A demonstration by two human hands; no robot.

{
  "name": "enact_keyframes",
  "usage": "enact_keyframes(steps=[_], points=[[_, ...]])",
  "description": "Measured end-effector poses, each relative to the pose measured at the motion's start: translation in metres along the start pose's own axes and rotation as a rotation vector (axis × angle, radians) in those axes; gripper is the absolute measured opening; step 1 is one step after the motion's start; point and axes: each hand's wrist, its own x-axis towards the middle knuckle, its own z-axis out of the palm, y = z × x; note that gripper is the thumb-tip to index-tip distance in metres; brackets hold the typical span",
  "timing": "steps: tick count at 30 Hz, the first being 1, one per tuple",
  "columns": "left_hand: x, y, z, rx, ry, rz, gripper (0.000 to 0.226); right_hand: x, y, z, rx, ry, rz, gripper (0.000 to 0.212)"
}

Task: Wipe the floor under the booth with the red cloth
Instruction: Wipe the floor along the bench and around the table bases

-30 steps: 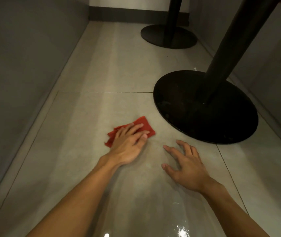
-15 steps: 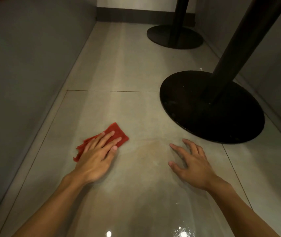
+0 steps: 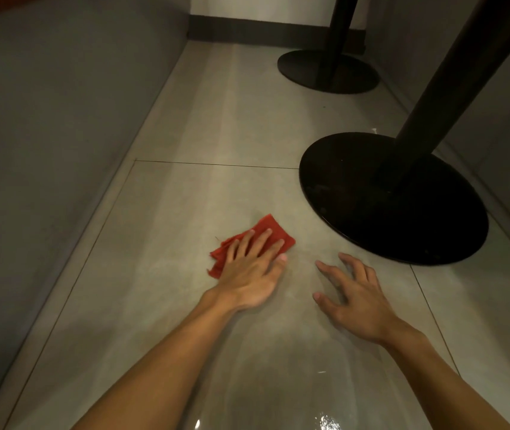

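A crumpled red cloth (image 3: 273, 230) lies on the grey tiled floor (image 3: 216, 135) under the booth. My left hand (image 3: 252, 271) presses flat on the cloth with straight fingers, covering its near half. To its right, my right hand (image 3: 352, 297) rests on the bare floor with its fingers spread, apart from the cloth. The floor near my arms looks wet and shiny.
A black round table base (image 3: 356, 218) with a slanted black post (image 3: 452, 82) stands just right of the cloth. A second base (image 3: 328, 71) stands farther back. The grey booth side (image 3: 61, 119) runs along the left, another wall on the right.
My left hand slid the cloth left, then back right toward the table base. My right hand stayed planted on the floor.
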Motion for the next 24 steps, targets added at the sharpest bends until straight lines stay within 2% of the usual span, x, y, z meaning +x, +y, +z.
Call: enact_keyframes(steps=[4,6,11,16,20,24], points=[[-0.027,-0.025,0.0,0.039,0.043,0.156,0.058,-0.003,0.001,-0.003,0.034,-0.008,-0.019,0.071],[-0.046,-0.044,-0.001,0.051,0.059,0.168,0.06,-0.005,0.001,-0.005,0.052,-0.009,-0.023,0.075],[-0.049,-0.075,-0.018,0.029,0.117,0.0,0.067,-0.006,-0.001,-0.003,0.056,0.007,-0.024,0.084],[-0.018,-0.05,-0.014,0.053,0.121,-0.129,0.066,-0.007,-0.002,-0.004,0.06,-0.002,-0.017,0.078],[-0.023,-0.033,-0.002,0.07,0.114,-0.007,0.067,-0.008,-0.003,-0.006,0.056,-0.009,-0.015,0.076],[-0.051,-0.049,0.003,0.012,0.102,0.156,0.059,-0.006,-0.004,-0.009,0.041,-0.034,0.001,0.076]])
